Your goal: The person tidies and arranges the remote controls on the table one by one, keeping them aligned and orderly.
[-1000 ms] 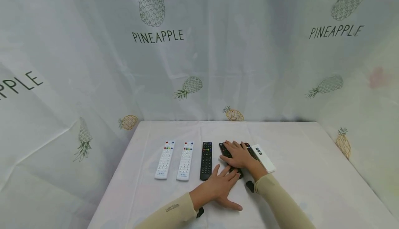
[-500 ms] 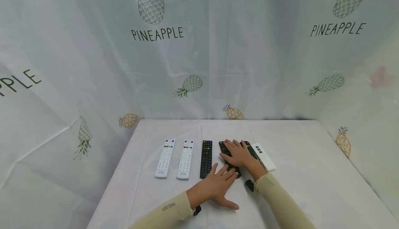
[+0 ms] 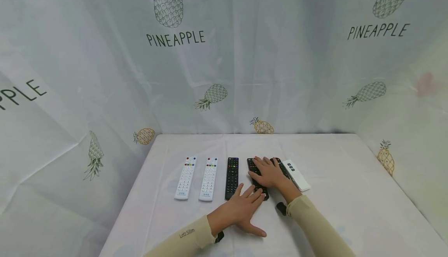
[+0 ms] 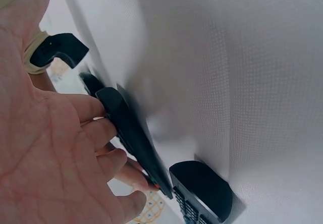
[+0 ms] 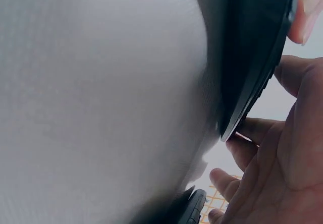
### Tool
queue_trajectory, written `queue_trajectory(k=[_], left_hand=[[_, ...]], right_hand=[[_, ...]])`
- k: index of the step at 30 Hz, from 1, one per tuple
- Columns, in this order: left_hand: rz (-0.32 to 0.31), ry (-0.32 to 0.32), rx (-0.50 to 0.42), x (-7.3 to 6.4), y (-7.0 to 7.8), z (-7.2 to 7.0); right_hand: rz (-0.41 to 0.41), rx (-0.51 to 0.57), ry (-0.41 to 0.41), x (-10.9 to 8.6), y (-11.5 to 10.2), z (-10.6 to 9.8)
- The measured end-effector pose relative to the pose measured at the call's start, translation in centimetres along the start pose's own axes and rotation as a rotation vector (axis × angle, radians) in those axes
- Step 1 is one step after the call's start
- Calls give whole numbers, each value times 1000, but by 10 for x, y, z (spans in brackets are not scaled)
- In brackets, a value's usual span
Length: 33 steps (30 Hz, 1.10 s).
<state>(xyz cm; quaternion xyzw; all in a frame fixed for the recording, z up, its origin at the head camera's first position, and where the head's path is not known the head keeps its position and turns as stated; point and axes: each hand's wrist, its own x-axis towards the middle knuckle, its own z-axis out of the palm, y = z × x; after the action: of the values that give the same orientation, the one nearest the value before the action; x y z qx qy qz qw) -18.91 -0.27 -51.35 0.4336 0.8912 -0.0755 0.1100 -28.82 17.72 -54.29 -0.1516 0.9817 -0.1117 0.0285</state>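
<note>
My left hand (image 3: pixel 241 209) lies with spread fingers, fingertips on the lower end of a black remote control (image 3: pixel 252 166). Across the upper half of that same remote rests my right hand (image 3: pixel 273 174), its fingers extended and hiding much of the buttons. In the left wrist view, several fingertips touch the side of the black remote (image 4: pixel 133 133), with the palm facing the camera. From the right wrist, the remote's dark edge (image 5: pixel 252 57) shows up close, with fingers (image 5: pixel 242 151) against its far side. A second black remote (image 3: pixel 282 167) is partly covered by the right hand.
Left of the hands lie two white remotes (image 3: pixel 185 179) and a black remote (image 3: pixel 232 178), side by side. A slim white remote (image 3: pixel 297 176) slants at the right. All rest on a white-covered table (image 3: pixel 336 194), with a pineapple-print curtain (image 3: pixel 280 55) behind.
The black remote under both hands has turned slightly straighter, its lower end shifting left. My left hand has slid a little to the left; the right hand stays almost in place.
</note>
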Motion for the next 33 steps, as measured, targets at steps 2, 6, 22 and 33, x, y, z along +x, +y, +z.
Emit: queue_trajectory(k=[2,6,22,33], left_hand=[[-1,-2,-8,0,-1,1],[-1,-6,-29,-1,-1,3],[-15,13,-17,-11,-5,5],[-19,1,-29,-16,-7,6]], right_hand=[[0,5,5,0,1,0],[0,1,-6,-1,2,1],[3,-13,13,-3,1,4],[24,2,27,-5,1,6]])
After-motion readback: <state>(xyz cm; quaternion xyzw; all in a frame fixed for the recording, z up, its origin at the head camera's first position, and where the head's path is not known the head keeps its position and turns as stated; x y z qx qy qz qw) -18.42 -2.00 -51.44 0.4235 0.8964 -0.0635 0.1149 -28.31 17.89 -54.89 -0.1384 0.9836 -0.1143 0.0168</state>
